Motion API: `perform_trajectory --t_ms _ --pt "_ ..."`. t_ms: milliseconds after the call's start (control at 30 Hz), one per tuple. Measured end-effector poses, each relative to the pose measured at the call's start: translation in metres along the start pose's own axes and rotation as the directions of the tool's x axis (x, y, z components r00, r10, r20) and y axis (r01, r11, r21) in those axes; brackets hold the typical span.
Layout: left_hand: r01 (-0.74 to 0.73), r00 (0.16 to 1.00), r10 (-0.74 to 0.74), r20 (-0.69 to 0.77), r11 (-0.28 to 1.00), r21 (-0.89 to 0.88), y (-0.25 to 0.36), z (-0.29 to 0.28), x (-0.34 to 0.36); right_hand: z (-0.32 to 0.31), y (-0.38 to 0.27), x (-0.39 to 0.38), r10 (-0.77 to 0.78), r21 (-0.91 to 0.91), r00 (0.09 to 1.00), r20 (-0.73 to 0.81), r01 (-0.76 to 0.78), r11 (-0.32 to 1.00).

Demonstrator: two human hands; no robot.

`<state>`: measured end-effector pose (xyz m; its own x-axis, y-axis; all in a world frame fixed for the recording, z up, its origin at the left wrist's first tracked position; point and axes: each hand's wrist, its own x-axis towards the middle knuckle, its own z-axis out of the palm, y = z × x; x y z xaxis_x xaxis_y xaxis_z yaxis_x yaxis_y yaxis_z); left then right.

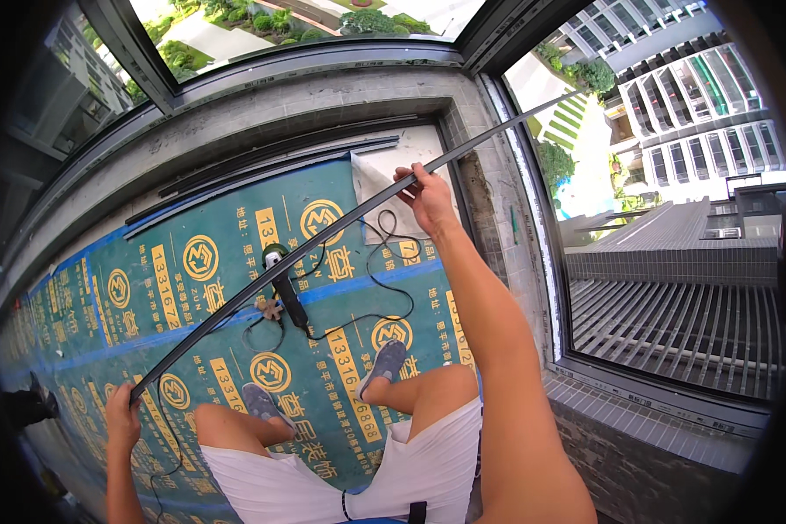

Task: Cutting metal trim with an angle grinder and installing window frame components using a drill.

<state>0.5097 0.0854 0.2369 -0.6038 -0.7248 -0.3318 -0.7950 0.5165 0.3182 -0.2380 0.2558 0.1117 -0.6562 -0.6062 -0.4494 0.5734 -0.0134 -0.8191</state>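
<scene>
A long, thin dark grey trim strip point(341, 225) slants across the view from lower left to upper right. Its near end is in my left hand point(123, 419), whose fingers are closed on it. My right hand point(430, 203) pinches the strip further along between thumb and fingers. Beyond that hand, the far end sticks out over the window sill and in front of the glass. Beneath the strip, on the floor, lies an angle grinder point(288, 293) with a dark body and a green and white head, partly hidden by the strip. Its black cord point(402, 301) loops to the right.
Printed green protective sheeting point(323, 306) with blue tape covers the floor. More dark strips point(262, 179) lie along the low tiled wall. Dark-framed windows point(655, 393) rise ahead and at right. My shoes point(384, 362) rest on the sheeting. A dark shoe point(44, 397) shows at far left.
</scene>
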Motion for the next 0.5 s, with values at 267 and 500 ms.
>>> perform_trajectory --t_ms 267,500 --pt "0.011 0.988 -0.042 0.148 0.978 0.208 0.097 -0.105 0.017 0.137 -0.098 -0.197 -0.183 0.15 0.979 0.091 0.168 0.974" --pt "-0.726 0.657 0.686 -0.313 0.464 -0.507 0.555 -0.283 0.111 0.167 -0.141 -0.331 -0.489 -0.003 0.872 -0.007 0.489 0.872"
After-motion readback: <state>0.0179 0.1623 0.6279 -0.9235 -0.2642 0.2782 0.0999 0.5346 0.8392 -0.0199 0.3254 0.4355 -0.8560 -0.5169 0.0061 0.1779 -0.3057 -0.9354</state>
